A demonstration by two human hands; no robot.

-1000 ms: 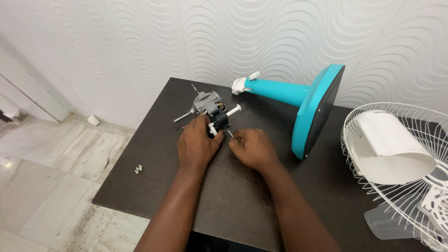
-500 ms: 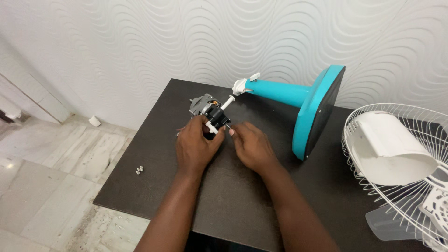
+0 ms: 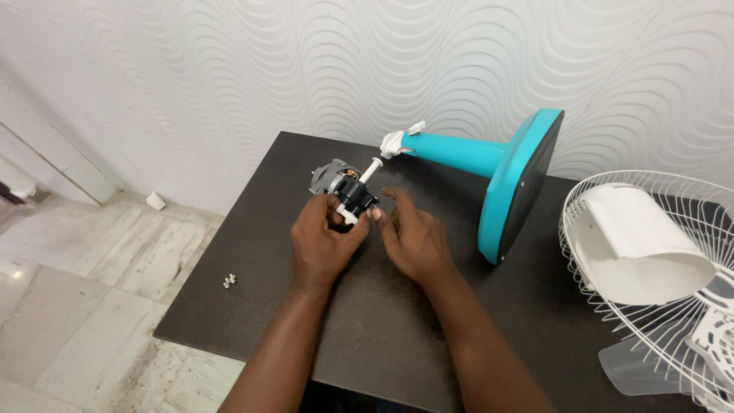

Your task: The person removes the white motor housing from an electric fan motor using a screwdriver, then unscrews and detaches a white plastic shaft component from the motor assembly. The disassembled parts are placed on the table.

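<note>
Left hand (image 3: pixel 325 237): gripping the fan motor (image 3: pixel 348 191), fingers curling around its black end.
Right hand (image 3: pixel 413 237): lying half-spread just beside the motor, fingertips touching it.
Motor: sitting near the dark surface (image 3: pixel 252 306) far edge, white shaft pointing up-right toward the teal stand (image 3: pixel 489 164).
Room: bare surface stretching toward the near-left edge, two small screws (image 3: pixel 228 281) lying there; white grille (image 3: pixel 657 275) crowding the right.

Bright, even daylight fills the view, with a sheen on the floor (image 3: pixel 69 306) at 8 o'clock. Shadows stay soft. Focus is sharp, with slight bending at the edges.
</note>
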